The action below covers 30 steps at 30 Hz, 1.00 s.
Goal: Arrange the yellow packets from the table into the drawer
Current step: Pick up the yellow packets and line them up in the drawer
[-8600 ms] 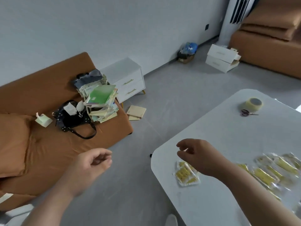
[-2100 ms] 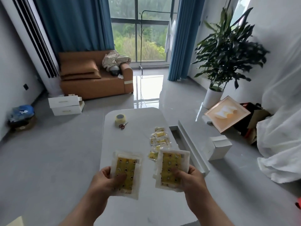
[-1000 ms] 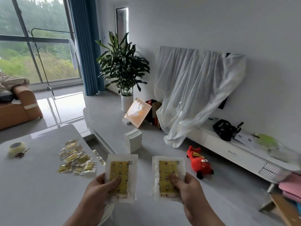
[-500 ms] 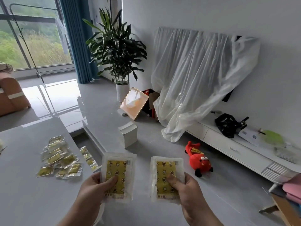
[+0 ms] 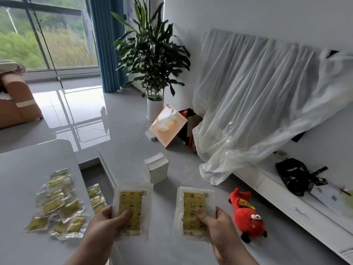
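Both hands are at 6 o'clock, thumbs on front: the left hand (image 5: 101, 226) pinches the left packet (image 5: 131, 209), the right hand (image 5: 219, 228) pinches the right packet (image 5: 193, 207), side by side and apart. A pile (image 5: 57, 205) of more packets lies on the table (image 5: 19, 188) at 8 o'clock; the closed drawer (image 5: 286, 202) is at 4 o'clock, near a red toy (image 5: 246, 219).

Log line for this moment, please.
left hand: grips left packet | right hand: grips right packet | packet pile: on table | white cabinet: drawers shut
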{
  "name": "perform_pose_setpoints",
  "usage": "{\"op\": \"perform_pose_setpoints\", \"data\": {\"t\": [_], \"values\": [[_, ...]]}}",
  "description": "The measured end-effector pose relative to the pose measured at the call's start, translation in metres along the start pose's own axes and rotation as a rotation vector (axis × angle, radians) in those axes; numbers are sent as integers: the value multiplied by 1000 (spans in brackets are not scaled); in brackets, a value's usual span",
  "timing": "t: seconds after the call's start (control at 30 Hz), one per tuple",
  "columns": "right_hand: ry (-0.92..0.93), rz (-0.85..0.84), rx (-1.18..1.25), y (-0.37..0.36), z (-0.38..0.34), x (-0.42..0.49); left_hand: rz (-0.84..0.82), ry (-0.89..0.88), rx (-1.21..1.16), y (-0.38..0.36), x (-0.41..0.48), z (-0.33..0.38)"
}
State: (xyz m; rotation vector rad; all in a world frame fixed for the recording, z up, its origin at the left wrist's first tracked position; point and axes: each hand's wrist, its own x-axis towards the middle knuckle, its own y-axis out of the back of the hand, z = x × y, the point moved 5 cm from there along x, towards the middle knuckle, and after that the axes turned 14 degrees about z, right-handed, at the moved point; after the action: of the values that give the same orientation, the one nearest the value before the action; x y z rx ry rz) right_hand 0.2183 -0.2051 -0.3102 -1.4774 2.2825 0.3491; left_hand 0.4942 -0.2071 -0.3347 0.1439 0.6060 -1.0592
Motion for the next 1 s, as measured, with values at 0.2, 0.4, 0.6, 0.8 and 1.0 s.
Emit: {"op": "perform_pose_setpoints", "data": {"t": [0.2, 0.4, 0.6, 0.8, 1.0], "values": [[-7, -62, 35, -34, -36, 80, 91, -37, -40, -29, 55, 24], [-44, -167, 6, -70, -76, 181, 212, -85, -86, -72, 118, 42], [-70, -285, -80, -91, -130, 286, 351, -103, -178, -119, 172, 71], [-107, -402, -113, -141, -164, 351, 429, -173, -236, -147, 203, 95], [-151, -477, -186, -213, -166, 396, 529, -179, -283, -136, 242, 112]]}}
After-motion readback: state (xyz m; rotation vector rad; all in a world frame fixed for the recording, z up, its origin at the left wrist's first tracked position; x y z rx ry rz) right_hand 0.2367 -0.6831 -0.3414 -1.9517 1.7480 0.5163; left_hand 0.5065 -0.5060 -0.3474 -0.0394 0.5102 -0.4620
